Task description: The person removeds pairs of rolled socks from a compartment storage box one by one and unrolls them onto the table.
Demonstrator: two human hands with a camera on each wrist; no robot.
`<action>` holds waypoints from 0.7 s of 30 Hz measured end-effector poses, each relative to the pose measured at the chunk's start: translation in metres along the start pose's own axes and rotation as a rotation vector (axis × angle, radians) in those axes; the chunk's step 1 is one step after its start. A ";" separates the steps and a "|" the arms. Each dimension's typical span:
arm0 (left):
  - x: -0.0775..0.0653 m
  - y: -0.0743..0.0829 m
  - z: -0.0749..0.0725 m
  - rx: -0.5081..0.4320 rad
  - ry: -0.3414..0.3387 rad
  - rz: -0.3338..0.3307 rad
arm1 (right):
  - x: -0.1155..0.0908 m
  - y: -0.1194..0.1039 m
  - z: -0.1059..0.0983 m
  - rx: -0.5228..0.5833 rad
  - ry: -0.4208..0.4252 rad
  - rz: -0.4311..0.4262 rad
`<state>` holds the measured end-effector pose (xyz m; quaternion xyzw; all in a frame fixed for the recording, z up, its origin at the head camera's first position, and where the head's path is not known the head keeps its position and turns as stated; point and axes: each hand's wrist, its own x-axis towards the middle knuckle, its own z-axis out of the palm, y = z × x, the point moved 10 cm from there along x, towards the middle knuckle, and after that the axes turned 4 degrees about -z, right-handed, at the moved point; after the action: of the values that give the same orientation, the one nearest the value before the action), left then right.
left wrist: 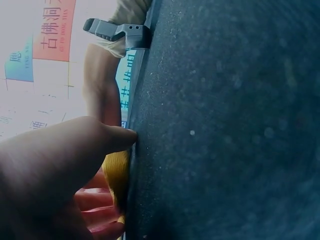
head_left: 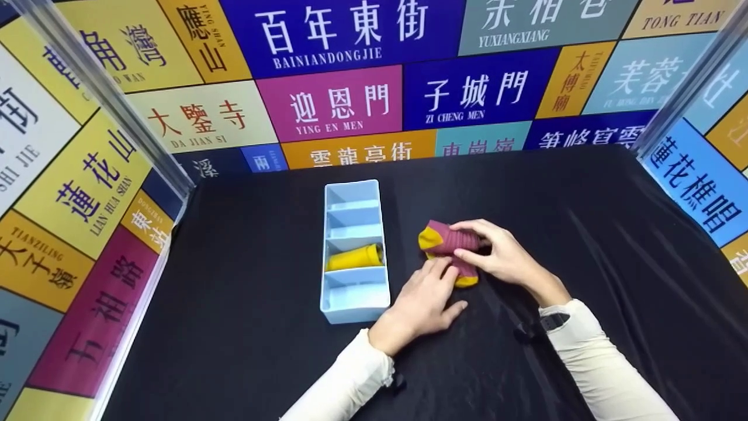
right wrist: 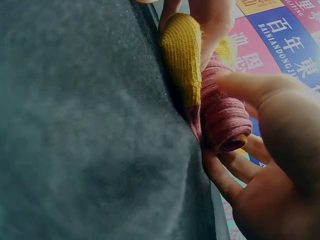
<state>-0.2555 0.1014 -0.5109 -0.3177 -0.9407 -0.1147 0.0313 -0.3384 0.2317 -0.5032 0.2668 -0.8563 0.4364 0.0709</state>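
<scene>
Someone's right hand (head_left: 504, 252) grips a dark pink and yellow sock bundle (head_left: 461, 240), with the thumb on one side and the fingers curled around the other. Their left hand (head_left: 418, 301) is open, with its fingers resting on the near part of the socks and its thumb sticking out to the side.

Big walls (head_left: 330, 102) with bright boxes of color stand at the back and at both sides. They have large Chinese signs on them, and one pink box says YING EN MEN. A black surface (head_left: 251, 251) lies between the walls, with some wrinkles on the right. White sleeves (head_left: 345, 374) cover both arms.

A long, light blue box (head_left: 355, 316) sits on the surface, to the left of the socks. It has four spaces in a row.

The sock bundle lies on the surface to the right of the box, under both hands. Its top part is rolled up like a fat tube with a hole at one end. Another part with a yellow end lies flat beside the roll.

A yellow rolled sock (head_left: 353, 257) lies in the box, in the second space from the near end. A dark strap (head_left: 554, 321) goes around the right wrist.
</scene>
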 end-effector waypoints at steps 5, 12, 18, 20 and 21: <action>0.000 0.002 -0.004 0.007 0.013 0.023 | 0.001 -0.006 -0.003 -0.061 0.052 -0.063; 0.000 0.005 -0.010 0.040 0.058 0.056 | 0.005 -0.017 -0.009 -0.084 0.115 -0.145; -0.001 0.005 -0.010 0.024 0.102 0.066 | 0.006 -0.020 -0.004 -0.127 0.088 -0.147; -0.001 0.003 -0.008 -0.012 0.098 0.057 | 0.006 -0.017 -0.002 -0.129 0.061 -0.122; 0.000 0.002 -0.007 -0.034 0.092 0.052 | 0.006 -0.016 -0.001 -0.130 0.050 -0.113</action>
<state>-0.2543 0.1008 -0.5041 -0.3368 -0.9276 -0.1444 0.0721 -0.3351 0.2226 -0.4894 0.2987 -0.8644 0.3815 0.1340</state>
